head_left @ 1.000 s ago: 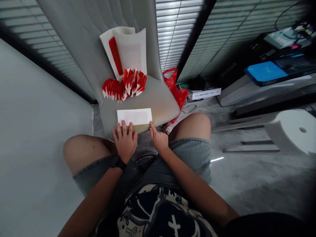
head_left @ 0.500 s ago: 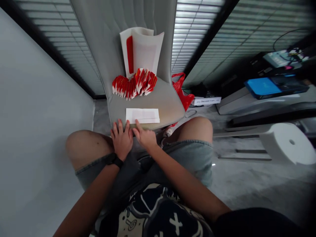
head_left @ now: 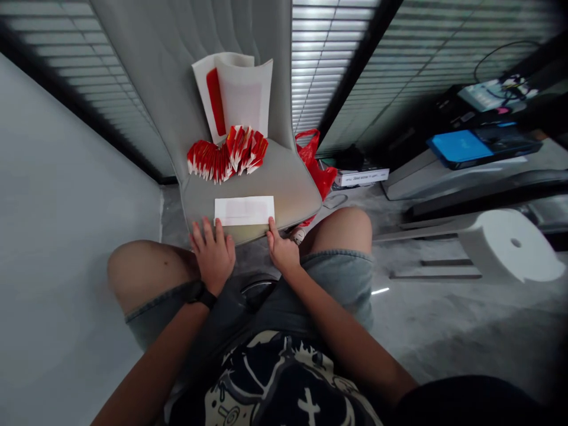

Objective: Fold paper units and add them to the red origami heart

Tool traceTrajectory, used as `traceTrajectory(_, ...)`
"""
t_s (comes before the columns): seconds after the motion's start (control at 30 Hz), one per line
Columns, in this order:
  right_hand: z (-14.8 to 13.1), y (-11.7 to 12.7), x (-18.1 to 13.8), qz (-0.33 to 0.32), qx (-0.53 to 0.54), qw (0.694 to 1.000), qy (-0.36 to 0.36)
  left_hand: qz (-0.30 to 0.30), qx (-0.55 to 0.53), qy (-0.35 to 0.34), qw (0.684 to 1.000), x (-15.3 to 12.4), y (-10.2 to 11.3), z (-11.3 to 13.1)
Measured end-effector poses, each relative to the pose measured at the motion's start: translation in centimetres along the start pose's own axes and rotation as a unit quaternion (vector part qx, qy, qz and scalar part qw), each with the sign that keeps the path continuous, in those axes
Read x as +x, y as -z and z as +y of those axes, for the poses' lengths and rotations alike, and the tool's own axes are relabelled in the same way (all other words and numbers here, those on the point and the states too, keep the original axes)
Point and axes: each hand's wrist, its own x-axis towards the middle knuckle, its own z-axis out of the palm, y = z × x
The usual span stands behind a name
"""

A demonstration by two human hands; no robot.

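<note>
White folded paper (head_left: 244,210) lying on the near part of a grey padded chair seat (head_left: 288,177), right hand (head_left: 281,248) with fingers together, tips touching its near right corner, left hand (head_left: 213,255) with fingers spread apart just beside its left end, red-and-white folded paper pieces (head_left: 226,157) farther along the seat, red plastic bag (head_left: 315,168) off the seat's right edge

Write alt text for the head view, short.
A person's left hand and right hand are open at the two ends of a white folded paper lying on a grey chair seat. Behind it lies a fan of red-and-white folded papers, and a red bag sits beside the seat.
</note>
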Motion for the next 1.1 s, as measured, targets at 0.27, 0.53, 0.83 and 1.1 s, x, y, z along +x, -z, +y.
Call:
traceTrajectory(0.27, 1.0, -0.3, 0.2, -0.027, 0.006, 0.998, 0.053, -0.056, -0.032, -0.122, 0.990, 0.4, -2.5, 6.6)
traceTrajectory(0.53, 0.9, -0.5, 0.3, -0.054, -0.020, 0.997, 0.041, 0.014, 0.033, 0.037, 0.999, -0.8, 0.2, -0.5)
traceTrajectory(0.83, -5.7, 2.7, -1.2, -0.024, 0.024, 0.992, 0.119, 0.004, 0.023, 0.055, 0.998, -1.0, -0.9, -1.2)
traceTrajectory(1.1, -5.7, 1.9, 0.2, -0.087, 0.010, 0.990, 0.113, -0.004, 0.019, 0.066, 0.998, -1.0, -0.4, -1.4)
